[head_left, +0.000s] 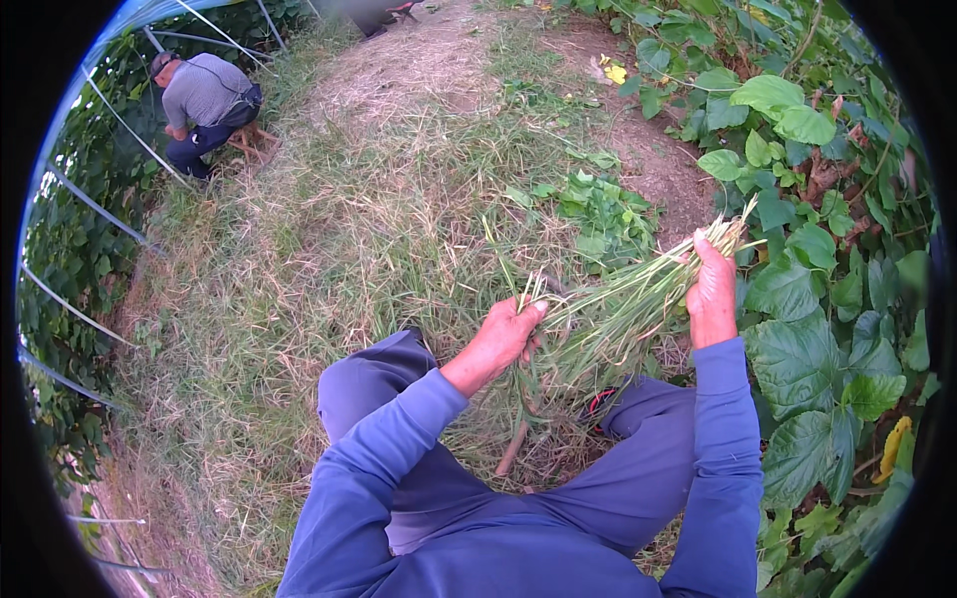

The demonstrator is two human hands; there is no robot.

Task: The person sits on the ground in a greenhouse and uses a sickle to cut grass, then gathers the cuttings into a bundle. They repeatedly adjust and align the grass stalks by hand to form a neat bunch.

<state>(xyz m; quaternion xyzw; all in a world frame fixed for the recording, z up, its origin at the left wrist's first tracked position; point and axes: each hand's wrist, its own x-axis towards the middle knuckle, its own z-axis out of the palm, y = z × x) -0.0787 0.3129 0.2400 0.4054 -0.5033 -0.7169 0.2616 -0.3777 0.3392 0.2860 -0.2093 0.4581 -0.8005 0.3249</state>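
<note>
My right hand (712,283) is closed round the pale root ends of a large bundle of long green and straw-coloured grass (623,314). The blades of the bundle hang down and leftward toward my other hand. Lower and to the left, my left hand (501,337) is closed on a smaller tuft of grass (535,291), whose cut ends stick up past the thumb. Below that hand, between my legs, a brown wooden stick or handle (511,448) slants down to the ground; its upper end is hidden by grass.
Matted dry and green grass (249,329) covers the ground ahead. Broad-leaved vines (797,349) crowd close on my right. Pulled leafy weeds (605,214) lie beyond my hands. At the far left another person (207,105) sits on a low stool by curved metal poles (95,204).
</note>
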